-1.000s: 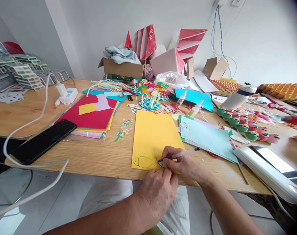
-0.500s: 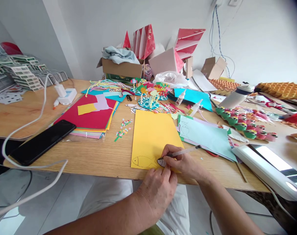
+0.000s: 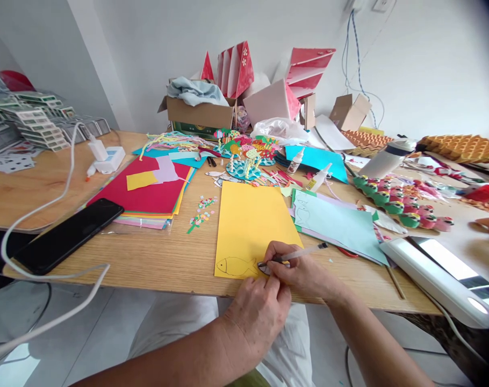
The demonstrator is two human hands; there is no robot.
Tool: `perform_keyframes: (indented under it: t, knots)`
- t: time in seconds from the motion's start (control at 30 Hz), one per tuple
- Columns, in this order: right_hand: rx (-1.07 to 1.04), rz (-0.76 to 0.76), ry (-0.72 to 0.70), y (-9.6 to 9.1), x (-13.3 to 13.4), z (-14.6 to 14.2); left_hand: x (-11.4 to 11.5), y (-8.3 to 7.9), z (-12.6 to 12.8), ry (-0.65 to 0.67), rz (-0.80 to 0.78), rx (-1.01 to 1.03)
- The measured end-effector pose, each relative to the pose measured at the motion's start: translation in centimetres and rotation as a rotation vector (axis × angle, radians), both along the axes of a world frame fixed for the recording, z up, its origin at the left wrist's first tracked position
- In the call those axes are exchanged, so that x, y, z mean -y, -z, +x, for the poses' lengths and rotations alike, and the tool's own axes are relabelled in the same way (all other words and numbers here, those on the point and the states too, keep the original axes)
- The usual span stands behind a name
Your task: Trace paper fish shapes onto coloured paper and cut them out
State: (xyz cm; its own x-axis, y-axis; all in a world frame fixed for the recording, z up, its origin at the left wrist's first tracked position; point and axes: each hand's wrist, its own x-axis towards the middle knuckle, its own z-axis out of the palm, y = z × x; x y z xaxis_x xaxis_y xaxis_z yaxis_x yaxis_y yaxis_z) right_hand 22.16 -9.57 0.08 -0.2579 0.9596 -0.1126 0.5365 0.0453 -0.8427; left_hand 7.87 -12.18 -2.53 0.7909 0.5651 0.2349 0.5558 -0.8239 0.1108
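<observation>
A sheet of yellow paper [image 3: 254, 217] lies at the table's front edge, with a fish outline [image 3: 235, 265] drawn at its lower left. My right hand [image 3: 295, 267] is closed round a pen [image 3: 304, 251], whose tip touches down by the small fish-shaped cutout [image 3: 264, 270] on the sheet. Most of that cutout is hidden under my fingers. My left hand [image 3: 263, 303] rests at the lower edge of the sheet, its fingers curled together and pressing on the cutout.
Left of the sheet are stacked coloured papers [image 3: 148, 188] and a black phone [image 3: 69, 234]. To the right lie a pale blue sheet [image 3: 339, 223] and a white lamp-like device [image 3: 433, 279]. Paper fish decorations [image 3: 244, 169] and glue bottles [image 3: 319, 177] stand behind.
The pen has shifted slightly, its tip a little further left along the cutout's edge and its back end lower. My left hand stays in place.
</observation>
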Motion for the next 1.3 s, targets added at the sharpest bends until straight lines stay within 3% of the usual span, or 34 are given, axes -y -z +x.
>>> perform_keyframes:
  t: [0.47, 0.77, 1.3]
  knots:
    - [0.024, 0.072, 0.069, 0.7, -0.1, 0.0, -0.3, -0.1, 0.1, 0.010, -0.059, -0.022]
    - [0.046, 0.086, 0.071, 0.6, -0.3, 0.0, -0.2, 0.1, 0.1, -0.010, -0.012, -0.031]
    - [0.050, 0.062, 0.122, -0.5, 0.2, 0.4, -0.1, 0.3, 0.0, -0.006, 0.016, -0.055]
